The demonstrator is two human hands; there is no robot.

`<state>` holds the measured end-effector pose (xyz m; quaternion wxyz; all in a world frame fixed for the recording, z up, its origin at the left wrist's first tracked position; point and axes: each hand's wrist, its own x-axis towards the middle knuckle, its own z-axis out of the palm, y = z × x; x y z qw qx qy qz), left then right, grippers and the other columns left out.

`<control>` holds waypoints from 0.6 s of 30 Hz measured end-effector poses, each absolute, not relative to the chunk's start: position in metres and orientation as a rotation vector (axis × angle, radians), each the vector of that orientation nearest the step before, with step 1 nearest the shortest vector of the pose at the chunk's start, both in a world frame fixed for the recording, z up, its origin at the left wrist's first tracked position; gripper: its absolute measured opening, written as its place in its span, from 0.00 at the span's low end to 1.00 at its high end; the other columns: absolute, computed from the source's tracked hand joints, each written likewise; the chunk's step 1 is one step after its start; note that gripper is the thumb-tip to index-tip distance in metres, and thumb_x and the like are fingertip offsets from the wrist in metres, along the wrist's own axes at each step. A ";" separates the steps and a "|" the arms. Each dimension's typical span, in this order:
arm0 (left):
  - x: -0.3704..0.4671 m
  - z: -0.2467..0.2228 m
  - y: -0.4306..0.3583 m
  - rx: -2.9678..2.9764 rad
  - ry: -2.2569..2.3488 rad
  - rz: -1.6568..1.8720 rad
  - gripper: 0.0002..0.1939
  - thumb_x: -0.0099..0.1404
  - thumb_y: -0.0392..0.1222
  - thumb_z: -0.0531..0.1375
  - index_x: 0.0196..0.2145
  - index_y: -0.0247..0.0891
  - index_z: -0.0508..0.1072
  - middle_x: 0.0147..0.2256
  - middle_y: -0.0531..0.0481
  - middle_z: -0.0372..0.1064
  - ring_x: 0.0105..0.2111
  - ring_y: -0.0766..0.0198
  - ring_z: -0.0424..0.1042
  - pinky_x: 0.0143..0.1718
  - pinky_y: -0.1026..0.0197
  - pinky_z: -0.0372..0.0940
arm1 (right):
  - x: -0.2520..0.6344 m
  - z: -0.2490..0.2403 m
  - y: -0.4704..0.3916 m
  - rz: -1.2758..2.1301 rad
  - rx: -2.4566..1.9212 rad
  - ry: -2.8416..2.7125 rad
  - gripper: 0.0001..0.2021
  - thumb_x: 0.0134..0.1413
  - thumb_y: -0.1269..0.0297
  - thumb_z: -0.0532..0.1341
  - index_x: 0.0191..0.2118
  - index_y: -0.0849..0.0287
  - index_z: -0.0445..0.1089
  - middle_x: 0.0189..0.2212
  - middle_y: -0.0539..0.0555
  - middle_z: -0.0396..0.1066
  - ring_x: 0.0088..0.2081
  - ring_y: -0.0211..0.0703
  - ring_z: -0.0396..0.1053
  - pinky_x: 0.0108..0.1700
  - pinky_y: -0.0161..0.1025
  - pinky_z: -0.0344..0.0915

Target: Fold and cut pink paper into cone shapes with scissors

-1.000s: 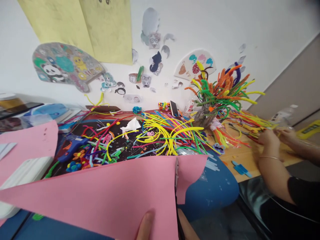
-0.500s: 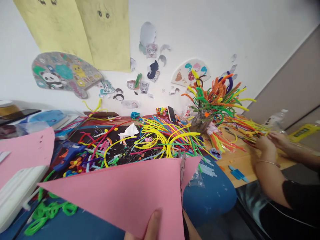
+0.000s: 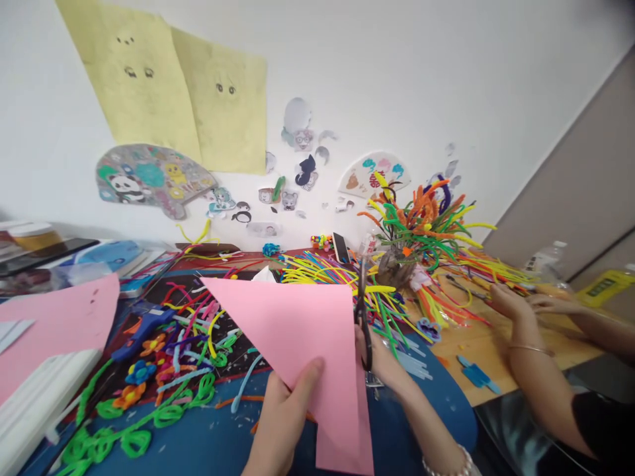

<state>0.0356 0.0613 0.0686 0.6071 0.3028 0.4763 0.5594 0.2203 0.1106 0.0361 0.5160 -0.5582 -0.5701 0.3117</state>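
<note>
A folded pink paper [image 3: 297, 317] is pinched in my left hand [image 3: 288, 416], thumb on top and the other fingers partly hidden behind the sheet. Black-handled scissors [image 3: 364, 317] point upward along the paper's right edge. My right hand [image 3: 380, 357] grips their handles, its fingers partly covered by the paper. A pink strip [image 3: 366, 436] hangs down at the lower right, beside the larger sheet. Whether it is still joined to the sheet cannot be made out.
Colourful pipe cleaners [image 3: 317, 268] lie behind the paper, near a blue glue gun [image 3: 141, 330]. Another pink sheet [image 3: 59, 317] and a white case [image 3: 49, 390] are at left. A person's hands [image 3: 513, 304] work at the wooden table [image 3: 456, 350].
The paper has turned and moved, and a strip now hangs at its lower right. My right hand and the scissor handles have come into view. The camera view has shifted upward.
</note>
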 end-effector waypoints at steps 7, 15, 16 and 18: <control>0.018 0.040 0.066 0.577 1.099 1.329 0.26 0.50 0.47 0.72 0.44 0.32 0.75 0.45 0.39 0.78 0.49 0.49 0.74 0.51 0.51 0.67 | 0.240 0.016 0.143 0.470 -1.563 -1.535 0.23 0.47 0.53 0.66 0.47 0.63 0.72 0.44 0.64 0.72 0.48 0.60 0.69 0.54 0.58 0.61; 0.012 0.036 0.065 0.901 1.101 1.188 0.23 0.48 0.54 0.71 0.33 0.30 0.79 0.33 0.41 0.80 0.33 0.50 0.77 0.31 0.58 0.70 | 0.206 0.053 0.098 0.619 -1.285 -1.601 0.21 0.65 0.50 0.51 0.50 0.57 0.73 0.48 0.59 0.74 0.52 0.51 0.70 0.54 0.46 0.66; 0.012 0.035 0.065 0.911 1.098 1.182 0.23 0.48 0.54 0.71 0.32 0.30 0.79 0.32 0.41 0.80 0.32 0.51 0.77 0.30 0.59 0.70 | 0.201 0.056 0.090 0.750 -1.224 -1.581 0.22 0.64 0.48 0.52 0.49 0.57 0.74 0.46 0.59 0.76 0.51 0.51 0.71 0.53 0.45 0.67; 0.012 0.034 0.065 0.916 1.079 1.158 0.23 0.48 0.53 0.71 0.33 0.30 0.79 0.32 0.41 0.80 0.31 0.52 0.77 0.30 0.59 0.70 | 0.194 0.060 0.079 0.928 -1.115 -1.521 0.24 0.60 0.43 0.56 0.47 0.59 0.76 0.43 0.59 0.77 0.47 0.51 0.73 0.50 0.44 0.69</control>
